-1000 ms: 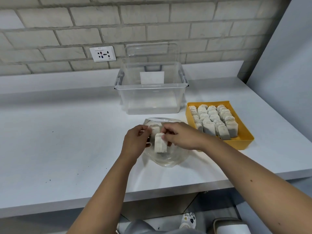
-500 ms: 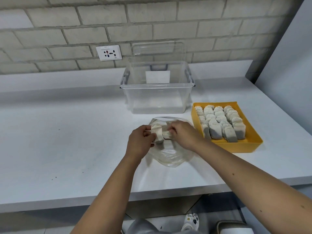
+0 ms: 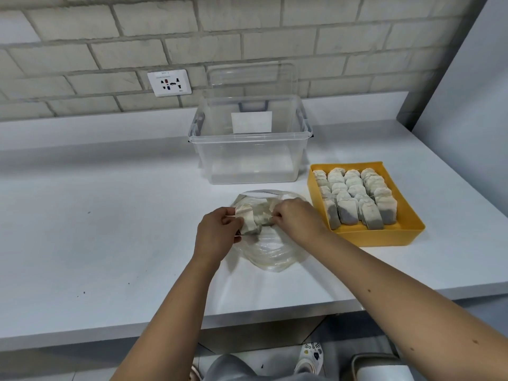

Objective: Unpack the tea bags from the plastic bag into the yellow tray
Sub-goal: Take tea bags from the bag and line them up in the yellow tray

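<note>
The grip of the left hand [image 3: 217, 235] is clamped on one end of a small bunch of beige paper tea bags [image 3: 255, 218]. The grip of the right hand [image 3: 297, 218] pinches the other end. The bunch sits at the mouth of the crumpled clear plastic bag [image 3: 272, 254]. This bag lies on the white worktop [image 3: 110, 229], just left of the yellow rectangular plastic tray [image 3: 384, 239]. Rows of upright tea bags [image 3: 357, 199] fill most of the tray. A clear plastic storage box [image 3: 247, 160] stands behind and left of the tray.
</note>
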{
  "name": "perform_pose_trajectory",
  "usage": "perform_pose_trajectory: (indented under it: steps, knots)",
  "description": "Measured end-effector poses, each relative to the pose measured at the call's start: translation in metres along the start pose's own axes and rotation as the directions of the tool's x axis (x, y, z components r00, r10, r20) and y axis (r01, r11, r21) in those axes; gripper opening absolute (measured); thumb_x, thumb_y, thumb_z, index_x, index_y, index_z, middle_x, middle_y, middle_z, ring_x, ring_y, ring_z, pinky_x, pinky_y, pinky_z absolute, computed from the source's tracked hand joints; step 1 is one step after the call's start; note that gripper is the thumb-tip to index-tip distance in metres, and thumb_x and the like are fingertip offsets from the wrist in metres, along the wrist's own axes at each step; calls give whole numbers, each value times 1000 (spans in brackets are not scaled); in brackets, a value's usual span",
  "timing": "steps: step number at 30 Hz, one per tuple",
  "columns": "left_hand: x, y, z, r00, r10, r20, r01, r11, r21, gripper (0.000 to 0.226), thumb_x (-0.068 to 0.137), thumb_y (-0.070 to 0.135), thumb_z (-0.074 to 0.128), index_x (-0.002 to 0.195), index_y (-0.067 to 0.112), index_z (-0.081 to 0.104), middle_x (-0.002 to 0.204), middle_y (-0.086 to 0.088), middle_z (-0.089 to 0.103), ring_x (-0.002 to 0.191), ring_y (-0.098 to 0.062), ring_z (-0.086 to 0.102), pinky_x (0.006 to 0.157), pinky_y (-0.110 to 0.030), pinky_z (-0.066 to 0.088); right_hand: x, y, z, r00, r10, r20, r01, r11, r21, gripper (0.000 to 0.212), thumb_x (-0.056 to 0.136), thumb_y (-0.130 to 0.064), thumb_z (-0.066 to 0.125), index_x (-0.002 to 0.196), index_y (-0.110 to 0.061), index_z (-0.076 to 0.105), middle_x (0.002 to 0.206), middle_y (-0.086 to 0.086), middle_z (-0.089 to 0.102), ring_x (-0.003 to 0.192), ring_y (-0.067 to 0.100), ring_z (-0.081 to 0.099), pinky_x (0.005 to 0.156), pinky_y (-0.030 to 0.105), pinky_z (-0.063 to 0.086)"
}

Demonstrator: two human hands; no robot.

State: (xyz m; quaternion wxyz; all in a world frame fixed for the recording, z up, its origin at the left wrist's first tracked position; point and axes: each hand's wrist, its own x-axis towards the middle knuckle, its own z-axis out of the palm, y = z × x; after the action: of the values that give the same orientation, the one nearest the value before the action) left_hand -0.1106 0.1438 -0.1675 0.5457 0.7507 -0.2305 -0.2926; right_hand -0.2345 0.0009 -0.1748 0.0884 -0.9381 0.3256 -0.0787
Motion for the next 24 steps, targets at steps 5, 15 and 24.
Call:
perform_pose_trajectory:
  steps: [5, 15, 24]
  knots:
    - [-2, 1, 3, 1000, -21, -10, 21, 999, -37, 11, 91, 10, 64, 101, 10, 69, 73, -3, 65, 69, -18, 64, 61, -28, 57, -20, 4, -43, 991, 103, 87, -133, 858, 496, 16, 89, -23, 68, 76, -13, 71, 66, 0, 65, 67, 19, 63, 66, 33, 53]
    - [-23, 18, 13, 991, -78, 108, 99, 974, -202, 20, 100, 15, 53, 94, 11, 72, 84, -7, 74, 71, -15, 72, 73, -35, 63, -18, -23, -42, 948, 158, 277, -318, 463, 827, 10, 87, -9, 70, 84, -6, 62, 62, 4, 57, 50, 12, 55, 47, 24, 51]
    - [-17, 11, 8, 998, -27, 65, 37, 987, -158, 9, 91, 9, 69, 99, 6, 72, 84, -13, 73, 76, -20, 70, 65, -24, 59, -7, -21, -27, 955, 209, 213, -295, 555, 778, 7, 88, -14, 70, 86, -8, 65, 65, 1, 63, 48, 11, 60, 48, 21, 50]
